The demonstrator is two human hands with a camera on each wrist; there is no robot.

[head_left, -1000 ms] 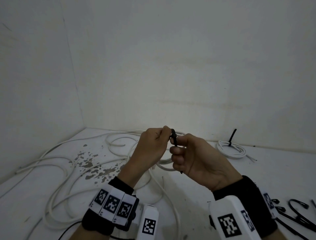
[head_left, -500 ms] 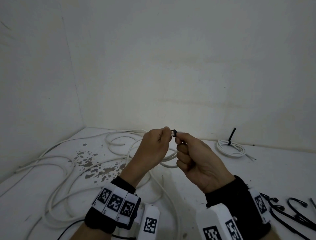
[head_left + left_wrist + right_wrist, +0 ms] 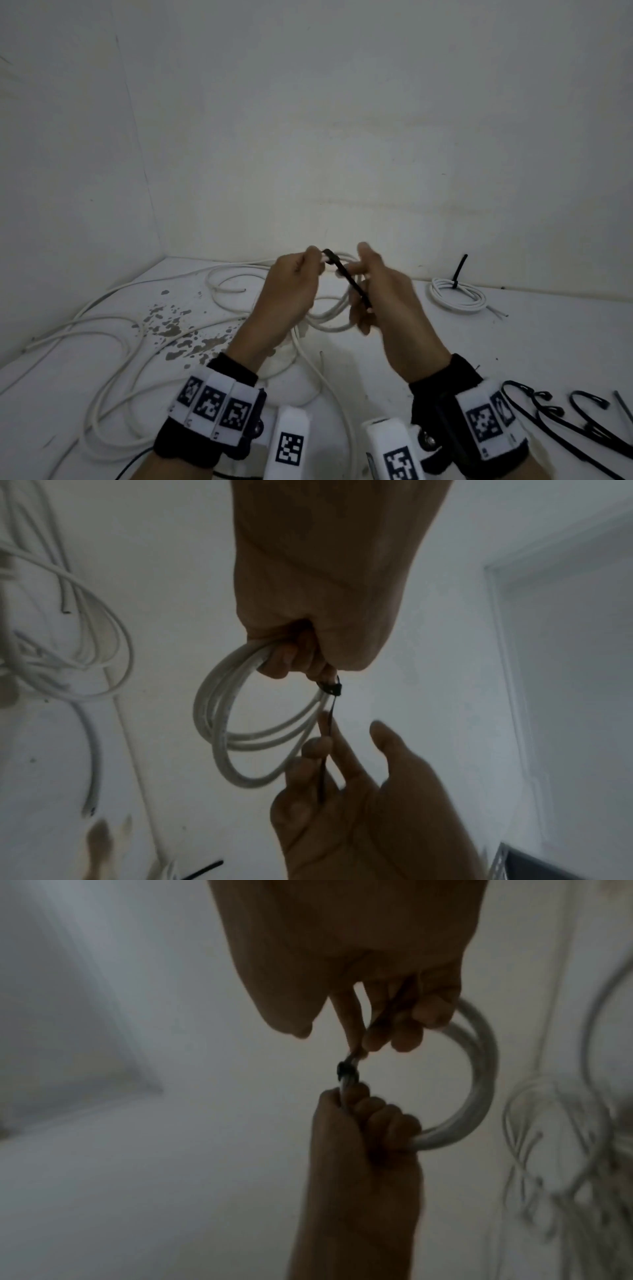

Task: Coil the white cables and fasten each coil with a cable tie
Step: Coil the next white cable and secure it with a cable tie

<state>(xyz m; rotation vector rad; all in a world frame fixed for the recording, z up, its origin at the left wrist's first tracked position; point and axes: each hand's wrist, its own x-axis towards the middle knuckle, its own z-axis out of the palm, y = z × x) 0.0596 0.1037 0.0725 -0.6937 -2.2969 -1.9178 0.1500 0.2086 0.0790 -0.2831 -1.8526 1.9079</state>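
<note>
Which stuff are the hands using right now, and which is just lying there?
In use:
- left hand
- right hand
- white coil
- black cable tie

Lying about:
- tied coil
- loose white cables
- spare black ties

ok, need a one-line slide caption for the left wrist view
Left hand grips a white cable coil while the right hand holds the tail of the black cable tie cinched around it.
</note>
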